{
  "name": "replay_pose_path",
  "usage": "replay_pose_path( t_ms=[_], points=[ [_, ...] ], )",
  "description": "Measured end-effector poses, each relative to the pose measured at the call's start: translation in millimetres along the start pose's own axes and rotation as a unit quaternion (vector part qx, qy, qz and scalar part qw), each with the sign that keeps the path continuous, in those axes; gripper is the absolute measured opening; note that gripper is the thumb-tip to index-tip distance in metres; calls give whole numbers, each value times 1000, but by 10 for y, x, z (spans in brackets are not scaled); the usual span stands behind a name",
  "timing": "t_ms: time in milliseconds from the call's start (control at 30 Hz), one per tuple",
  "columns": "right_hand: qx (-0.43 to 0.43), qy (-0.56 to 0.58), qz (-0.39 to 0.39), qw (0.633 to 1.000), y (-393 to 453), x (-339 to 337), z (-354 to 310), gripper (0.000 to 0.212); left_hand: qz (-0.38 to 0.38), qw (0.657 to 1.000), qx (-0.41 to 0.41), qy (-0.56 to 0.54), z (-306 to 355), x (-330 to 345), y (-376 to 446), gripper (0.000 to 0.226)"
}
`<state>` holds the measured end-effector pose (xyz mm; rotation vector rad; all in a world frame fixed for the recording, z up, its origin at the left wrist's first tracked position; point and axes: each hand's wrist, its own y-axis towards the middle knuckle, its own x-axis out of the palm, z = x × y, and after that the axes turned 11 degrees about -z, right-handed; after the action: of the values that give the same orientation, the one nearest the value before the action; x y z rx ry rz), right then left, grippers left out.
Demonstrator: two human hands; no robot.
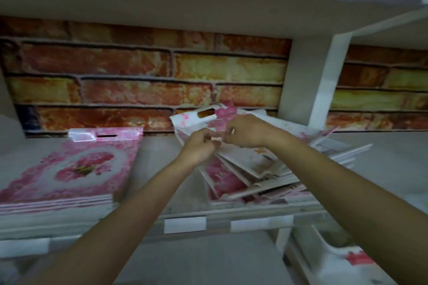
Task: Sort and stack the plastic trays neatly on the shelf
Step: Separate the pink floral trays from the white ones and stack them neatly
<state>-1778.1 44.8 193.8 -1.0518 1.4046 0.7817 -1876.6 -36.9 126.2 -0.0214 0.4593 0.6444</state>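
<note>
A neat stack of pink floral plastic trays (69,169) lies on the left of the shelf (159,146). To the right lies a jumbled pile of trays (254,173), fanned out at odd angles. One white and pink tray with a slot handle (199,118) is tilted up at the back of that pile. My left hand (199,146) and my right hand (245,132) meet over the pile, fingers curled at the tilted tray's lower edge. Blur hides exactly how the fingers grip.
A brick-pattern back wall (148,76) closes the shelf. A white upright divider (310,81) stands right of the pile. An upper shelf (208,2) hangs overhead. White price labels (185,224) sit on the front edge. More trays (347,259) lie on a lower level at right.
</note>
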Motion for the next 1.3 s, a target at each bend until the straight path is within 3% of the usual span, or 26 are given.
replay_pose_path(
  t_ms=[133, 267, 333, 500, 600, 767, 933, 1067, 1133, 1267, 1300],
  points=[
    [-34, 15, 19, 999, -259, -48, 521, 38, 45, 999, -18, -26, 80, 354, -22, 41],
    [-12, 34, 54, 998, -417, -123, 1056, 40, 90, 981, -75, -152, 44, 511, -60, 84],
    [1, 37, 91, 995, -456, -134, 1303, 38, 75, 973, -83, -203, -18, 545, -32, 91],
    [66, 52, 193, 978, -467, -71, 1768, 30, 64, 960, -107, -250, 151, 601, -84, 46],
    [105, 74, 189, 974, -446, -77, 1989, 33, 76, 956, -105, -265, 239, 649, -66, 46],
    [134, 87, 72, 985, -387, 13, 2321, 42, 84, 958, -119, -247, 328, 708, -24, 50],
    [136, 82, 59, 986, -395, 74, 2427, 29, 108, 961, -113, -227, 306, 763, 68, 35],
    [133, 84, 56, 986, -417, 58, 2467, 26, 99, 964, -99, -225, 195, 748, 167, 67],
    [135, 80, 65, 985, -443, 73, 2498, 25, 97, 965, -113, -218, 268, 768, 131, 62],
    [140, 87, 88, 982, -553, 88, 2572, 32, 90, 968, -130, -195, 427, 878, 85, 22],
    [141, 90, 96, 981, -574, 82, 2589, 34, 90, 969, -140, -183, 435, 897, 109, 24]
  ],
)
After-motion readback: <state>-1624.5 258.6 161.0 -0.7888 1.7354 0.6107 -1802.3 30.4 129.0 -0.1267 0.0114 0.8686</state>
